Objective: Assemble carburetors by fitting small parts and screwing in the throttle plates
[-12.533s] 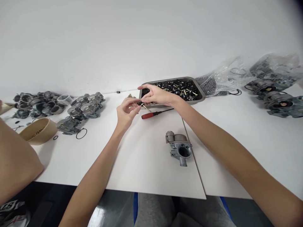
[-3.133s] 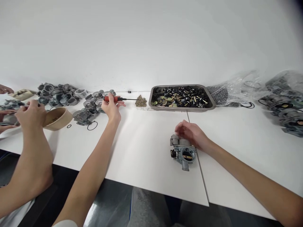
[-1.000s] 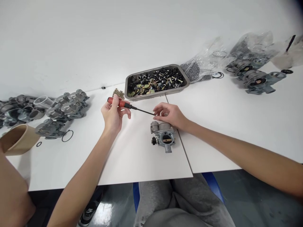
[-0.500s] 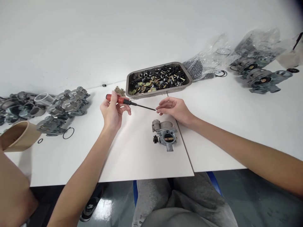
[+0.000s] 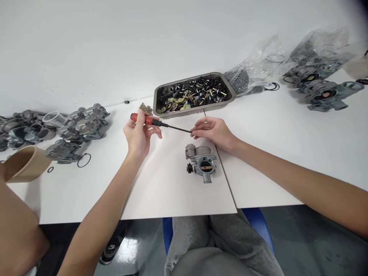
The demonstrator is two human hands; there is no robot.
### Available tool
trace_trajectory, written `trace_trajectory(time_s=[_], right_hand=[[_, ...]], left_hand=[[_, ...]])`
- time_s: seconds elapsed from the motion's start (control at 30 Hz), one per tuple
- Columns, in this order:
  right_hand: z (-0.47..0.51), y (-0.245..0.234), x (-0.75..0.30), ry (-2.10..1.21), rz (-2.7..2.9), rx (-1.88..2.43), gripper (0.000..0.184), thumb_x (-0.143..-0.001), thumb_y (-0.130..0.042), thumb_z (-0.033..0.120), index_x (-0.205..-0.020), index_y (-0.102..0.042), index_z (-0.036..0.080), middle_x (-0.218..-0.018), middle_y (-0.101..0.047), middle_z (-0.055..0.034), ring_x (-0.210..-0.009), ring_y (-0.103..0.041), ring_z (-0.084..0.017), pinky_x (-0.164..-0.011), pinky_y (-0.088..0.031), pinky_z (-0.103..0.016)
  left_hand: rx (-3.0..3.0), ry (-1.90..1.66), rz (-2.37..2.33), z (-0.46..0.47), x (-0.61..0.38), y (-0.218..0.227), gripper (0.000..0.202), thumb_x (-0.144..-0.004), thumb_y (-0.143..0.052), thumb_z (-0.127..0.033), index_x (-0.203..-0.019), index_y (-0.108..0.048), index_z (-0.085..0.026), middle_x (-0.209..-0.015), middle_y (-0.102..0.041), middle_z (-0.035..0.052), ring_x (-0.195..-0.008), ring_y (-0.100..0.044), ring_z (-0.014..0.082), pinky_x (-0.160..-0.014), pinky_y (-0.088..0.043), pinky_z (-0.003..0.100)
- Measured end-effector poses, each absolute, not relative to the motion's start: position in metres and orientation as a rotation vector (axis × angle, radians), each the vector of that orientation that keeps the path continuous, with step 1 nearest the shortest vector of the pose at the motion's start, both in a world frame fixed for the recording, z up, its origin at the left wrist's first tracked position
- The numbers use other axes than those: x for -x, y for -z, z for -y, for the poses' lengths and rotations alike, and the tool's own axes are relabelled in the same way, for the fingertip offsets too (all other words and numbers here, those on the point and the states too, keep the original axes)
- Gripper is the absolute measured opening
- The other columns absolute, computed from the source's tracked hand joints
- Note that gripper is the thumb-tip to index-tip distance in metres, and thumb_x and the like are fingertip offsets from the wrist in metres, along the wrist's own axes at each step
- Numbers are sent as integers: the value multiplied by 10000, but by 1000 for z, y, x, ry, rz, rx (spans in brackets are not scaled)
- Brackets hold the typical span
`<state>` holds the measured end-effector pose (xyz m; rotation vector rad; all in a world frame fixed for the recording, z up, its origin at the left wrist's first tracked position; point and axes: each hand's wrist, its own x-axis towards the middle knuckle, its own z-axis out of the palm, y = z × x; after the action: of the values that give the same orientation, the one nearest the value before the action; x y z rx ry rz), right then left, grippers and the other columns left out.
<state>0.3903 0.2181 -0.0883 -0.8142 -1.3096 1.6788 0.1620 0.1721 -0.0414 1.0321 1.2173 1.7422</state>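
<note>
A screwdriver [image 5: 155, 122] with a red and black handle lies across my left hand [image 5: 137, 140], which is closed round the handle between thumb and fingers. Its dark shaft points right, and the tip reaches the fingertips of my right hand [image 5: 214, 132]. Those fingers are pinched together; whatever sits between them at the tip is too small to make out. Just below my right hand, a grey metal carburetor [image 5: 200, 163] rests on the white table [image 5: 161, 184], its round bore facing me with a brass-coloured bar across it. Neither hand touches it.
Behind my hands stands a metal tray [image 5: 195, 112] of mixed small parts, beside a small pile of brass-coloured screws [image 5: 146, 109]. Several carburetors [image 5: 86, 122] sit left, others [image 5: 330, 94] right near plastic bags [image 5: 255, 73]. Another person's arm [image 5: 20, 226] and a tape roll [image 5: 28, 165] are at far left.
The screwdriver tip has moved slightly right, in against my right fingertips, and its end is now hidden there. The view has shifted a little; the carburetor stays in place.
</note>
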Motion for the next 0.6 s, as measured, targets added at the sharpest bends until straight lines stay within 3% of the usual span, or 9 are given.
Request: trace_trajectory(time_s=[0.33,0.6], right_hand=[[-218,88,-390,-1628,1257,868,499,-583,-915,308,-951,-608,170,-821,-768,-57,-753,-728,-179,-780,-617,-367],[-212,84,-388,-1500,1272,906,401,-611,-886,251,-898,-621,158,-786,-769,-49,-675,-717,-158,-804,-609,-364]], left_hand=[[-1023,-1802,-1232,-170,-168,47,511,-719,-747,-607,-789,-515,-157,-746,-704,31,-465,-623,123,-443,-566,274],[-977,-1816,-1256,-168,-178,53,514,-707,-757,-598,-806,-509,-159,-741,-689,14,-474,-619,116,-456,-581,288]])
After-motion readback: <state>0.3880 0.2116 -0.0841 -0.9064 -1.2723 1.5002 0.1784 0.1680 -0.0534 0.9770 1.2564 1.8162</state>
